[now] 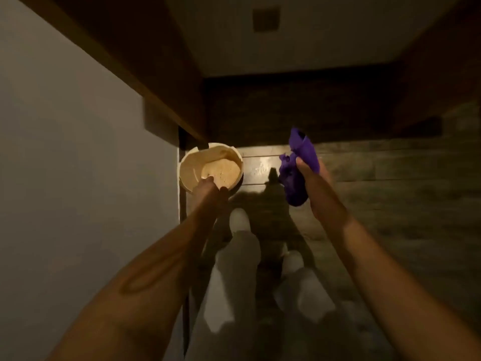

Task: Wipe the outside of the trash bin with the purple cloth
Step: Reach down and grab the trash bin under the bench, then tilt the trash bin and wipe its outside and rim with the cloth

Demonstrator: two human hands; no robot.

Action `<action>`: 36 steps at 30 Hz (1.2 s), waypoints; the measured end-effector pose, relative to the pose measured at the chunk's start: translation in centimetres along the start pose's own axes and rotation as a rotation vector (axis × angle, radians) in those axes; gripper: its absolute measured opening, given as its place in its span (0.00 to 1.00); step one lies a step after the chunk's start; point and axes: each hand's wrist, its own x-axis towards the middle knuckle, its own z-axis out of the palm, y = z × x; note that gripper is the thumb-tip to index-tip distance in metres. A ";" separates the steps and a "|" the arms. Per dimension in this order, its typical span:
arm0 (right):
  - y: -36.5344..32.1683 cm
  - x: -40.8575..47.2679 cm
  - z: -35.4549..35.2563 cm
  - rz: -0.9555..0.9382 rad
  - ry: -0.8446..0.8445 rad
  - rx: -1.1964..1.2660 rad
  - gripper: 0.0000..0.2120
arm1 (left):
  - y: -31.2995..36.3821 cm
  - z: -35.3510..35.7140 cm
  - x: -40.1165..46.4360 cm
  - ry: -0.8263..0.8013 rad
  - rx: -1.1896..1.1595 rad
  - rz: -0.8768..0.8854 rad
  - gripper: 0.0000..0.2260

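A small round beige trash bin (192, 162) stands on the floor by the corner of a wall, seen from above with its inside showing. My left hand (209, 188) grips its near rim, thumb inside and fingers over the edge. To the right, my right hand (311, 175) holds a bunched purple cloth (296, 170) in the air above the floor, a hand's width from the bin and not touching it.
A pale wall (78, 152) fills the left side, with a dark wooden ledge (125, 61) above the bin. Wood-plank floor (390, 178) spreads to the right. My legs in light trousers and light shoes (239, 220) stand just behind the bin.
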 end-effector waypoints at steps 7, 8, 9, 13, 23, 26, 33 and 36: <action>12.9 15.9 5.4 -0.094 0.043 -0.287 0.23 | -7.2 10.1 15.8 -0.120 0.685 0.343 0.26; 14.9 18.1 6.1 -0.116 0.015 -0.310 0.24 | -8.4 11.4 17.6 -0.122 0.723 0.384 0.26; 16.6 20.0 6.6 -0.126 -0.006 -0.311 0.24 | -9.3 12.6 18.9 -0.112 0.742 0.429 0.27; 20.2 26.6 7.6 -0.184 -0.106 -0.334 0.19 | -12.5 16.2 22.3 0.060 0.735 0.633 0.22; 16.0 30.0 9.8 -0.480 -0.188 -0.150 0.14 | -14.5 12.2 22.8 0.298 0.350 0.537 0.10; 14.0 29.0 9.8 -0.544 -0.202 -0.152 0.12 | -15.1 10.8 22.1 0.294 0.184 0.495 0.13; 13.9 28.9 11.1 -0.605 -0.235 -0.315 0.10 | -14.7 11.0 20.8 0.381 -0.089 0.420 0.12; 15.6 28.9 14.4 -0.699 -0.206 -0.368 0.08 | -13.9 11.7 20.8 0.401 -0.135 0.406 0.12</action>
